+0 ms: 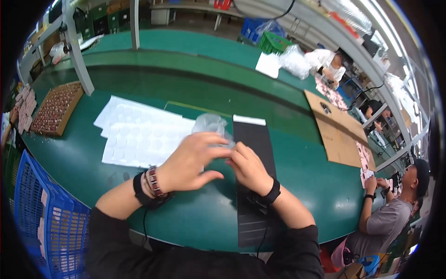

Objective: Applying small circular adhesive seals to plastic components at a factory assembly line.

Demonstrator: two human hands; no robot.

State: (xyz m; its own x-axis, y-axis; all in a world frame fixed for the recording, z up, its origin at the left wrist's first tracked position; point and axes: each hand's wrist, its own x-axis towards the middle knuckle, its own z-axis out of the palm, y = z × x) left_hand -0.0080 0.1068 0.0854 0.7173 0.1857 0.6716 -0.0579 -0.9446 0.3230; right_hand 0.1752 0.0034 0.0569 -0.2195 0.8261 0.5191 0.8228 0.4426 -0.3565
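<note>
My left hand [193, 160] is held over the table with its fingers stretched out and the thumb apart. Its fingertips reach close to my right hand [251, 169], whose thumb and fingers are pinched together; what lies between them is too small to make out. Just beyond both hands is a crumpled piece of clear plastic [209, 122], partly covered by my left fingers. White sheets of round stickers [134, 135] lie overlapped to the left. Under my right hand runs a long black strip [253, 144] with a white far end [249, 120].
The green table [195, 209] carries a shallow box of small reddish parts [58, 107] at far left and a cardboard sheet [337, 128] at right. A blue crate [51, 223] stands near left. A person in grey [390, 214] works at the right; others sit farther off.
</note>
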